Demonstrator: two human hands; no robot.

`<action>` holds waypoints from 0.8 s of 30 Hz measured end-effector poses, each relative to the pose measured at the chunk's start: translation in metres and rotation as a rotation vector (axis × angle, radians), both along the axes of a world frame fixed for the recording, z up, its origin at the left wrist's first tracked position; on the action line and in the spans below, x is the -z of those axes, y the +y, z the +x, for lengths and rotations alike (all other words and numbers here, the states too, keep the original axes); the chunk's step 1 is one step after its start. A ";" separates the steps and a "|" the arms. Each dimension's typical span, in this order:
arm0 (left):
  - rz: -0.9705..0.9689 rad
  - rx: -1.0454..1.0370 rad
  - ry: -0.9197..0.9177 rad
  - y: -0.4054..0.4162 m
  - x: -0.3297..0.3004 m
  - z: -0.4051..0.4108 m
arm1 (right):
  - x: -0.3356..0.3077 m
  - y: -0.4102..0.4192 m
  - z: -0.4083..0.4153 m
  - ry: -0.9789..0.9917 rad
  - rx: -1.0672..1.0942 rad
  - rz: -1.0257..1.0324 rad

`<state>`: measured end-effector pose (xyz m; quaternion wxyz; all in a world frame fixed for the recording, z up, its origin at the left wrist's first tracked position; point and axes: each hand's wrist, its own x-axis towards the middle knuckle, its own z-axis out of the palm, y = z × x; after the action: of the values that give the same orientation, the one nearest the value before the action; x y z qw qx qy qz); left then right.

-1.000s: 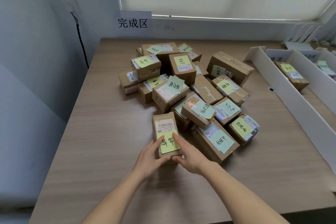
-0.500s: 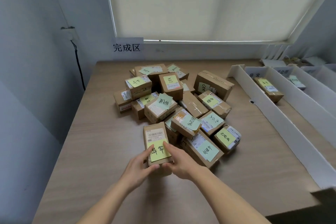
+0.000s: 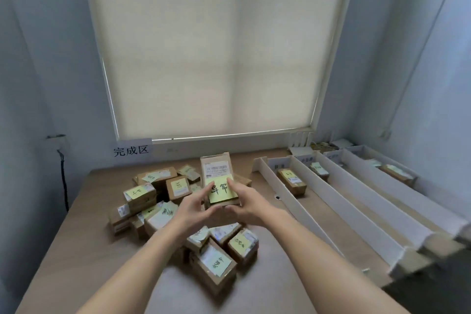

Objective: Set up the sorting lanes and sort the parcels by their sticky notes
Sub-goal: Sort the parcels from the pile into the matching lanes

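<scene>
A small brown cardboard parcel (image 3: 216, 167) with a barcode label and a yellow sticky note (image 3: 222, 190) hangs in the air above the pile, tilted toward me. My left hand (image 3: 195, 205) grips its lower left edge and my right hand (image 3: 246, 202) grips its lower right edge, thumbs on the note. Below lies a heap of several parcels (image 3: 153, 201) with yellow and green notes on the wooden table (image 3: 84, 250). To the right run white cardboard sorting lanes (image 3: 300, 208), each with a paper label at its far end.
One parcel (image 3: 291, 181) lies in the nearest lane, another (image 3: 318, 168) in the second, one (image 3: 393, 173) in a farther lane. A white sign (image 3: 131, 151) with black characters leans on the wall under the blinded window. A black cable (image 3: 63, 181) hangs at left.
Both hands have lifted the yellow-noted parcel off the table, up and to the right over the pile. My head has tipped up, showing more window and lanes.
</scene>
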<state>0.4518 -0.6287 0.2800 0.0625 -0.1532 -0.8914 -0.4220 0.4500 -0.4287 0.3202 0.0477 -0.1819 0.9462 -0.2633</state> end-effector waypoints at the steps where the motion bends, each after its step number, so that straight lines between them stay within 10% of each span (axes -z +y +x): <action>1: 0.006 0.025 0.010 0.025 -0.013 0.003 | -0.016 0.024 0.010 0.011 0.025 -0.004; 24: 0.044 0.504 0.061 0.448 -0.080 0.046 | -0.085 0.428 0.143 0.110 0.545 0.097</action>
<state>0.4977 -0.1807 0.3596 -0.0144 -0.3819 -0.8132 -0.4389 0.5929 -0.0012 0.4048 -0.0674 0.0677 0.9729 -0.2107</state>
